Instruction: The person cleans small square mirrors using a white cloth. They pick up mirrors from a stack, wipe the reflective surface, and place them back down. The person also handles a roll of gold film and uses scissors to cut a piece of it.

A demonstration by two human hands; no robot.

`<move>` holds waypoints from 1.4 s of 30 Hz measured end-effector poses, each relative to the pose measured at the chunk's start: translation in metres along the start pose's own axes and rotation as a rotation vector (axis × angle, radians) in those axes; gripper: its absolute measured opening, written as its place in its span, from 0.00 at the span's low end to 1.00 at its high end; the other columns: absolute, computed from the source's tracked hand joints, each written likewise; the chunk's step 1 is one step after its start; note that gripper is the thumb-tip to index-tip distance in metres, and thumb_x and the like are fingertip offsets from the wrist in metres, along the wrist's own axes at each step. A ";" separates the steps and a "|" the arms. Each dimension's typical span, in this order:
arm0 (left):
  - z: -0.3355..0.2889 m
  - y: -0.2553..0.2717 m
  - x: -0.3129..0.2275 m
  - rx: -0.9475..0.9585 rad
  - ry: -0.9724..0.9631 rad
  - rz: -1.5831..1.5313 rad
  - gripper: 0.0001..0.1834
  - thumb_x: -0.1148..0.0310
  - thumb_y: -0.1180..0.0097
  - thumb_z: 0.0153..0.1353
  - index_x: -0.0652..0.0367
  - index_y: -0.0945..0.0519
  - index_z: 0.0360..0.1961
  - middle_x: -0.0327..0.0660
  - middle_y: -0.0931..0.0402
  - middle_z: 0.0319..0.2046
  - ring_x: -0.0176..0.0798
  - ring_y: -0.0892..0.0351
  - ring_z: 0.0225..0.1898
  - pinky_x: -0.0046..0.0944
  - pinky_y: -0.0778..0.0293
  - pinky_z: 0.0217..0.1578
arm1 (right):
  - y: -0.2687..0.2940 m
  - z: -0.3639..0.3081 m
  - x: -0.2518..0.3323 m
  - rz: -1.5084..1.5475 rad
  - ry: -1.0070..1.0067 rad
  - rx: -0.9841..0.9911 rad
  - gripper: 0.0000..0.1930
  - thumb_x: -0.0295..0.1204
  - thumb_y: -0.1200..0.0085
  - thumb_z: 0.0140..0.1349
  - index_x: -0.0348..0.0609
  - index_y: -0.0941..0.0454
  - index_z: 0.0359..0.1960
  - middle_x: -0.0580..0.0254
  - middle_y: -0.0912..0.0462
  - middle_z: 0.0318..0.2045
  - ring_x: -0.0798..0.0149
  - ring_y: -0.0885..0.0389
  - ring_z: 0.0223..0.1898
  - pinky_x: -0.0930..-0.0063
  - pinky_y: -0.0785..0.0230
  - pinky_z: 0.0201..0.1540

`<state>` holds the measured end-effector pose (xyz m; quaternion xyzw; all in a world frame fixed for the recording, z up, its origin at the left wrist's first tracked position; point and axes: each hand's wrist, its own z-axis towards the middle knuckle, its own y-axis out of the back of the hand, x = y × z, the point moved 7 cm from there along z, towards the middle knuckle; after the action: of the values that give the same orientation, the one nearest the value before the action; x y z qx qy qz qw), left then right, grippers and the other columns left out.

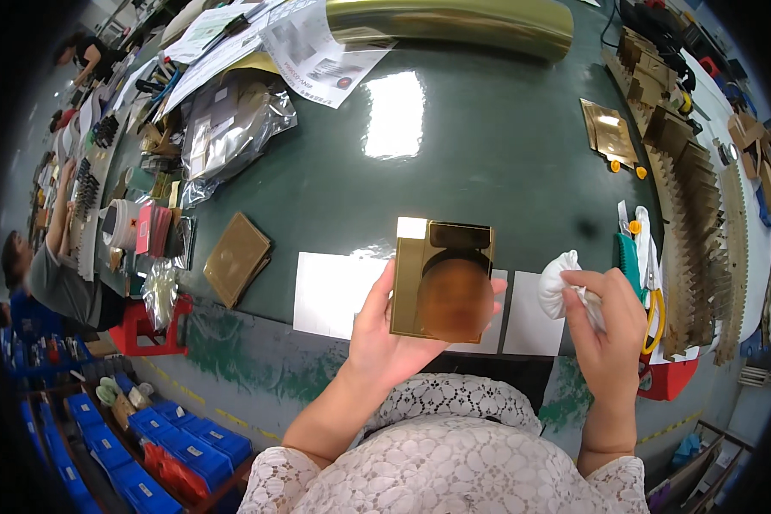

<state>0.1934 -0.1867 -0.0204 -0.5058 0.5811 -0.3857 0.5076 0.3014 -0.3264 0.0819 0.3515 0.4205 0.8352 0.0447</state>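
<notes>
My left hand (375,338) holds up a shiny gold mirror-like rectangular plate (409,295), gripping it by its side edges. The plate reflects a round blurred shape and has a dark strip near its top. To the right, a bunched white cloth (554,287) is pinched between the fingers of my right hand (610,321), apart from the plate. White paper sheets (330,291) lie on the table beneath and beside both hands. Off to the left rests a small stack of bronze-gold plates (236,259). Yellow-handled scissors (654,319) lie just right of my right hand, beside a green-handled tool (629,257).
Slotted racks (690,206) of thin gold plates line the right side, near more gold pieces (608,135). A large gold roll (454,27) lies at the back. Plastic-wrapped items (240,128) and papers (325,60) sit back left. A co-worker (68,274) is at far left.
</notes>
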 end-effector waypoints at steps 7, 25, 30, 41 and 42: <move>-0.002 0.003 -0.003 -0.023 -0.013 0.064 0.40 0.39 0.75 0.70 0.60 0.46 0.71 0.65 0.43 0.65 0.61 0.33 0.60 0.55 0.36 0.59 | -0.002 -0.010 -0.029 0.016 -0.105 -0.088 0.07 0.18 0.44 0.58 0.36 0.23 0.38 0.56 0.24 0.30 0.60 0.26 0.30 0.72 0.33 0.35; 0.000 0.001 0.004 -0.034 -0.009 0.041 0.40 0.40 0.75 0.69 0.59 0.47 0.71 0.66 0.45 0.66 0.61 0.34 0.62 0.56 0.38 0.60 | 0.034 -0.033 -0.085 -0.373 -0.302 -0.181 0.13 0.22 0.43 0.58 0.40 0.28 0.44 0.51 0.28 0.58 0.49 0.31 0.58 0.61 0.41 0.60; 0.002 0.000 0.009 0.057 0.022 -0.016 0.39 0.42 0.75 0.70 0.61 0.47 0.71 0.65 0.45 0.66 0.60 0.36 0.63 0.56 0.39 0.62 | 0.032 -0.013 -0.034 -0.120 -0.116 -0.157 0.28 0.27 0.36 0.53 0.40 0.30 0.56 0.51 0.29 0.60 0.50 0.33 0.60 0.60 0.43 0.63; 0.002 -0.012 0.019 0.042 0.038 0.008 0.37 0.45 0.76 0.71 0.63 0.49 0.71 0.64 0.44 0.66 0.60 0.36 0.63 0.55 0.39 0.63 | -0.021 0.007 0.019 0.141 0.065 0.194 0.47 0.36 0.29 0.45 0.42 0.41 0.68 0.51 0.38 0.66 0.48 0.41 0.67 0.56 0.48 0.67; 0.002 -0.008 0.019 0.031 0.044 0.005 0.38 0.44 0.76 0.71 0.62 0.48 0.71 0.64 0.43 0.65 0.61 0.35 0.62 0.57 0.38 0.62 | -0.014 0.006 0.013 0.114 0.030 0.167 0.46 0.35 0.29 0.45 0.43 0.40 0.67 0.51 0.37 0.66 0.48 0.41 0.67 0.57 0.47 0.66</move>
<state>0.1972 -0.2063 -0.0167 -0.4878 0.5875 -0.4044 0.5034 0.2922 -0.3085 0.0809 0.3647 0.4688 0.8036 -0.0387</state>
